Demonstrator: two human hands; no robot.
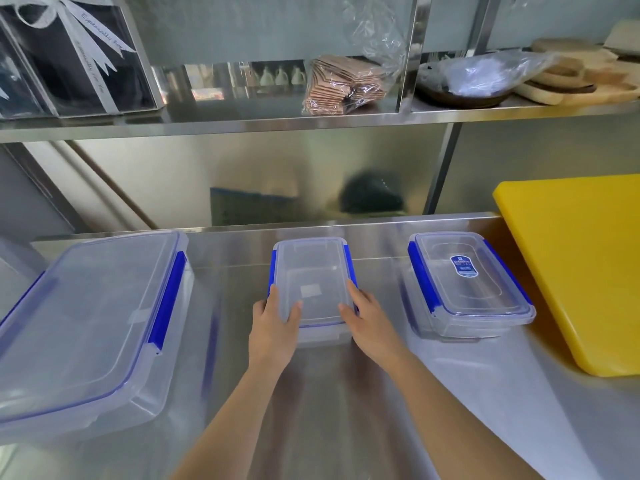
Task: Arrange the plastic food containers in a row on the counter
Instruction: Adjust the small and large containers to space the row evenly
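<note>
Three clear plastic containers with blue clips stand on the steel counter (346, 393). The large container (86, 320) is at the left. A small middle container (311, 275) sits at the centre, and both hands grip its near end: my left hand (273, 320) on its left corner, my right hand (363, 317) on its right corner. A third container (467, 282), with a blue label on its lid, rests at the right, slightly turned.
A thick yellow cutting board (581, 265) lies at the right, close to the labelled container. Above the counter a steel shelf (242, 123) holds a ribboned box, bagged brown packets (343, 84), a wrapped dark bowl and wooden boards.
</note>
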